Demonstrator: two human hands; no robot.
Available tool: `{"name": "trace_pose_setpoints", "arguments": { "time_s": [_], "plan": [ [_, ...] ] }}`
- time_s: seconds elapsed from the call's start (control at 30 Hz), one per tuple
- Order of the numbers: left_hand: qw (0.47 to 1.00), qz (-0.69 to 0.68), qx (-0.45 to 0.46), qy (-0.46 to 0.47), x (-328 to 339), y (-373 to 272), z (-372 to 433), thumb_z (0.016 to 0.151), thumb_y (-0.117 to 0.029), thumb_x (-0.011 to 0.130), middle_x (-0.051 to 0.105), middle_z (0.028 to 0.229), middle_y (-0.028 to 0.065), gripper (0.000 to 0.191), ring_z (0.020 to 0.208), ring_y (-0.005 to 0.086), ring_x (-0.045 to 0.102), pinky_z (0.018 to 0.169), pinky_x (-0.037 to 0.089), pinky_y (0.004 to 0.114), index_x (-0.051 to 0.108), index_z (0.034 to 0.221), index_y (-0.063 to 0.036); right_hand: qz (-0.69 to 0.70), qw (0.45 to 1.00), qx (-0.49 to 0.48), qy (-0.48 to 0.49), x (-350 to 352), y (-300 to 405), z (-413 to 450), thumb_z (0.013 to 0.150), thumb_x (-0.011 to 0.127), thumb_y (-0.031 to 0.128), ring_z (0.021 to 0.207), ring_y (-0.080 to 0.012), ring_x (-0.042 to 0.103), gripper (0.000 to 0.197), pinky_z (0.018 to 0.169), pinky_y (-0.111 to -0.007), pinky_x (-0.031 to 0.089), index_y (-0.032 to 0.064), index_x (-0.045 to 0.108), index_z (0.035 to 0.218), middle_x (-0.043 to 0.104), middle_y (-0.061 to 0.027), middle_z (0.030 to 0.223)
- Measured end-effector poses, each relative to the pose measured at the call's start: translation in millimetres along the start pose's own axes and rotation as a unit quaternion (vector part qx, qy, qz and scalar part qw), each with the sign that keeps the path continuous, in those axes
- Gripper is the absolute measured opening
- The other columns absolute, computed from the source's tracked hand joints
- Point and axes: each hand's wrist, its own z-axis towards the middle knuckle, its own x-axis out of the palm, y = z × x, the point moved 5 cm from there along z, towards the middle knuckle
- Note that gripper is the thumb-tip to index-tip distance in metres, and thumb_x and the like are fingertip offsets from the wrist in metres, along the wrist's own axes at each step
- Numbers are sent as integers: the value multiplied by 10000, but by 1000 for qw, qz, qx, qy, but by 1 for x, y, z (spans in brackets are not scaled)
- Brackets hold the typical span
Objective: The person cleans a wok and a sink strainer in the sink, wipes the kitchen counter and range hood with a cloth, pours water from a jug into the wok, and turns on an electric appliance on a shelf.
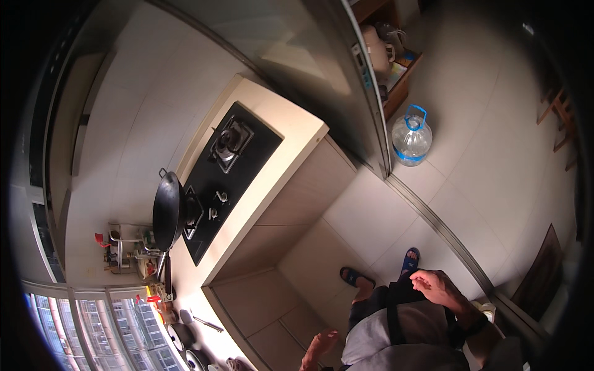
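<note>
My left hand (320, 345) hangs at the lower middle, beside the counter's cabinet front, holding nothing that shows; its fingers lie close together and their gaps cannot be made out. At the lower right, my right hand (434, 285) is held in front of my body with the fingers bent; whether anything small is in it cannot be told. Neither hand touches the counter. Left of them a black two-burner gas stove (246, 171) is set into the pale countertop (297, 120). A dark wok (168, 211) stands tilted over the nearer-window burner.
A glass sliding door (320, 69) and its floor track (436, 227) divide the tiled floor. Beyond stands a clear plastic water jug (412, 141) with a blue handle, near a wooden shelf (399, 95). Lidded pots (181, 336) and a condiment rack (123, 246) are near the window.
</note>
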Motion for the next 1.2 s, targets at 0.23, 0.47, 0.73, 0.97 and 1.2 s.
{"name": "trace_pose_setpoints", "arguments": {
  "time_s": [0.23,0.47,0.73,0.97,1.2],
  "plan": [
    [986,-25,-140,84,-4,-74,60,947,-231,648,726,1051,64,278,935,138,694,769,570,316,671,1169,-66,-64,992,-24,-102,-75,-30,-30,882,711,129,725,-319,704,145,632,-388,559,51,631,974,693,-156,788],
    [992,4,-4,125,9,-212,154,942,-279,650,731,962,63,297,833,141,691,743,558,309,671,1124,-44,-128,979,76,-138,-144,-66,-61,937,578,308,870,-359,672,243,780,-473,536,83,669,944,699,-146,896],
    [979,45,87,178,27,-327,261,963,-249,658,716,1021,118,312,873,183,698,780,576,331,639,1167,-13,-200,960,128,-151,-223,-66,-19,921,595,400,843,-363,671,348,760,-484,538,78,684,827,692,-131,845],
    [986,-13,43,162,21,-376,327,955,-274,672,710,920,108,320,820,180,688,768,580,337,643,1141,-15,-241,949,107,-171,-300,-24,41,911,595,530,727,-372,646,510,685,-471,521,62,648,715,628,-147,690],
    [932,237,274,12,25,-402,311,891,-253,674,662,971,63,376,904,231,630,791,504,342,630,1241,-122,-268,955,91,-91,-335,-32,92,891,611,553,719,-353,681,510,688,-452,547,89,670,687,667,-147,693]
  ]
}}
